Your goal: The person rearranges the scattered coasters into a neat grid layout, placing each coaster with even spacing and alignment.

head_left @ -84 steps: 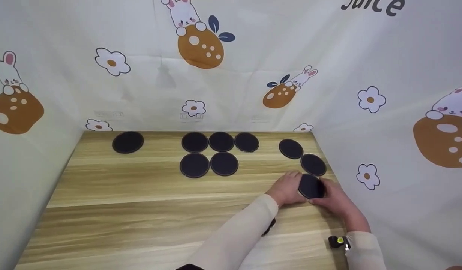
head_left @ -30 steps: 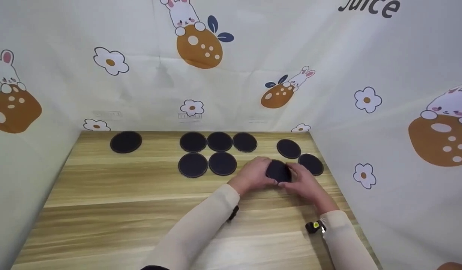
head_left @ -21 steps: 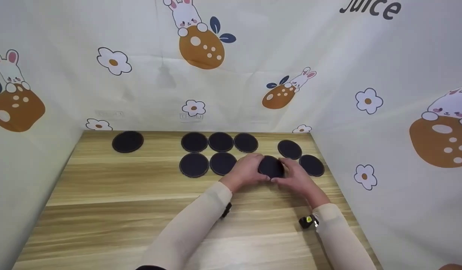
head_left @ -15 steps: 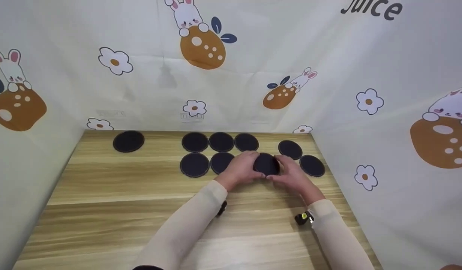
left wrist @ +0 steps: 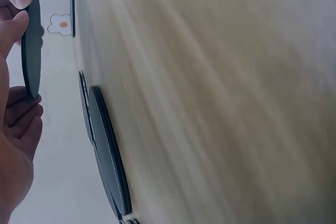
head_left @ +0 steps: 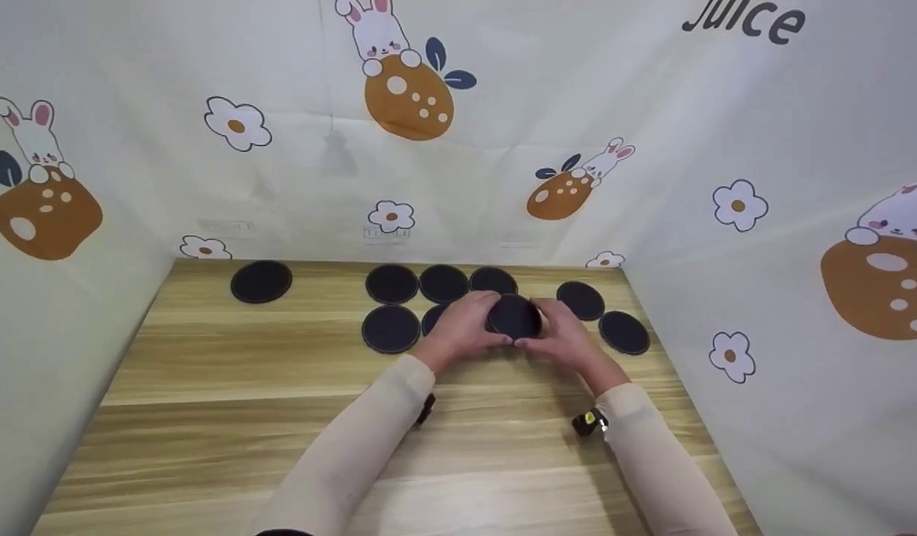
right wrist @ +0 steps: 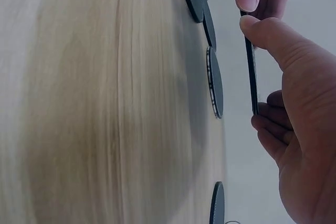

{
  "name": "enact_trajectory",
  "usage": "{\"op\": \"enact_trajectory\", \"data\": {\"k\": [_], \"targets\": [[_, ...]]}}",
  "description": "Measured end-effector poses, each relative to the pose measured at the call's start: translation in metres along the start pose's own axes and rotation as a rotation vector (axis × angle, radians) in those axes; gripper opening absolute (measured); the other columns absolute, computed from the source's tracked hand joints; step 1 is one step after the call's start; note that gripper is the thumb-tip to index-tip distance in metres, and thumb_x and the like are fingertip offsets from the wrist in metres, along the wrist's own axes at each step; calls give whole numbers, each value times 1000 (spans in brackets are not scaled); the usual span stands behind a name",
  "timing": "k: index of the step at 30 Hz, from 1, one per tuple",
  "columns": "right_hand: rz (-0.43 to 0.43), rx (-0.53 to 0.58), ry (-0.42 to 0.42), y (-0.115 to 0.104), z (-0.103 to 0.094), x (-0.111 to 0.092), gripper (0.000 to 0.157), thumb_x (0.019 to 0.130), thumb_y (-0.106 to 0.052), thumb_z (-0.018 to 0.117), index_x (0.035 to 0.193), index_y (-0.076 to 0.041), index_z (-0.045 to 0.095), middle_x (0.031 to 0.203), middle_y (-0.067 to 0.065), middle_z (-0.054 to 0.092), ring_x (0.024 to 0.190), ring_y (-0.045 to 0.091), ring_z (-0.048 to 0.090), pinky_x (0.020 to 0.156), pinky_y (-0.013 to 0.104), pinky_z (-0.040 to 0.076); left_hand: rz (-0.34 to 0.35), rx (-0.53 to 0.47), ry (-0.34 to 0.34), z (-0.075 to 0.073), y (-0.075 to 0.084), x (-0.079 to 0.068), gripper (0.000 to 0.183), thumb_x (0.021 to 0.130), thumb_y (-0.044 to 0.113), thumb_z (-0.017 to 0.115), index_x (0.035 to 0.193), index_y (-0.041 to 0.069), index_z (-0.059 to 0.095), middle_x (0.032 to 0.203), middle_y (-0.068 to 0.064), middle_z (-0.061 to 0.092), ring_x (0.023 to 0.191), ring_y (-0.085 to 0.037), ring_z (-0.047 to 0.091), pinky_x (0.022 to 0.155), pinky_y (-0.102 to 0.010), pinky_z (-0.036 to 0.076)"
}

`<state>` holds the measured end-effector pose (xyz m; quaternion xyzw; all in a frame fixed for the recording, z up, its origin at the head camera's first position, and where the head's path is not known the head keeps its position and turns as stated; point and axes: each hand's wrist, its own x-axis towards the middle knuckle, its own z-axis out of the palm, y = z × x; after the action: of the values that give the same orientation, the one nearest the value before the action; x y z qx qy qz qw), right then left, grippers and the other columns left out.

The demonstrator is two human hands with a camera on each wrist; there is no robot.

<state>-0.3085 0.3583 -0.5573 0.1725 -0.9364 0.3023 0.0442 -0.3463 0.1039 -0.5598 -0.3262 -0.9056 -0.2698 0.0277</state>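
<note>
Both hands hold one round black coaster [head_left: 514, 318] between them, near the middle of the table. My left hand [head_left: 461, 332] grips its left edge and my right hand [head_left: 568, 339] its right edge, with the thumbs meeting at the near side. In the left wrist view, a gap separates the raised coaster [left wrist: 32, 51] from the tabletop; the right wrist view catches it edge-on. Below and left of it lie two rows of black coasters. The front-row coaster [head_left: 391, 328] at the left shows fully, while its neighbour [head_left: 431, 318] is partly covered by my left hand.
Three back-row coasters [head_left: 444, 284] lie side by side. At the right are two more, a farther coaster [head_left: 580, 300] and a nearer coaster [head_left: 624, 332]. A lone coaster [head_left: 261, 281] lies far left. Printed cloth walls [head_left: 295, 186] enclose the wooden table [head_left: 228, 432].
Both hands have carried the coaster from the right side of the table leftward and farther back, beside the front row. The other coasters have stayed where they were.
</note>
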Motion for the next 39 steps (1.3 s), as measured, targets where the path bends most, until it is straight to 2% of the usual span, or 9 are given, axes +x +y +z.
{"op": "enact_trajectory", "data": {"k": [14, 24, 30, 34, 39], "targets": [[-68, -70, 6, -10, 2, 13, 87, 88, -37, 95, 152, 9, 57, 152, 29, 60, 145, 48, 53, 124, 61, 40, 29, 14, 33, -2, -15, 0, 86, 93, 49, 89, 156, 0, 57, 159, -16, 60, 151, -31, 53, 128, -40, 39], [-60, -91, -22, -4, 12, 17, 88, 87, -35, 96, 153, 6, 57, 152, 26, 61, 145, 44, 54, 125, 56, 41, 19, -7, -1, -1, -19, -3, 85, 92, 42, 91, 157, -1, 56, 160, -16, 59, 151, -32, 51, 128, -42, 40], [-82, -95, -25, 1, 16, 20, 86, 86, -32, 96, 151, 8, 58, 150, 29, 61, 142, 47, 55, 124, 58, 42, -3, -10, -25, 4, -22, -1, 86, 92, 40, 91, 158, -1, 55, 160, -17, 58, 152, -33, 51, 128, -43, 39], [-49, -84, -42, 5, 20, 20, 85, 87, -32, 95, 152, 8, 57, 150, 28, 61, 142, 45, 55, 124, 57, 41, -17, 6, -55, 10, -23, 3, 83, 93, 39, 91, 157, -1, 56, 159, -17, 59, 151, -34, 52, 129, -42, 38], [-20, -53, -67, 8, 25, 20, 85, 86, -31, 95, 152, 7, 57, 149, 26, 62, 141, 42, 55, 124, 55, 41, -50, 11, -85, 14, -20, 5, 76, 93, 36, 91, 153, 0, 60, 155, -15, 63, 146, -32, 57, 125, -42, 43]]}}
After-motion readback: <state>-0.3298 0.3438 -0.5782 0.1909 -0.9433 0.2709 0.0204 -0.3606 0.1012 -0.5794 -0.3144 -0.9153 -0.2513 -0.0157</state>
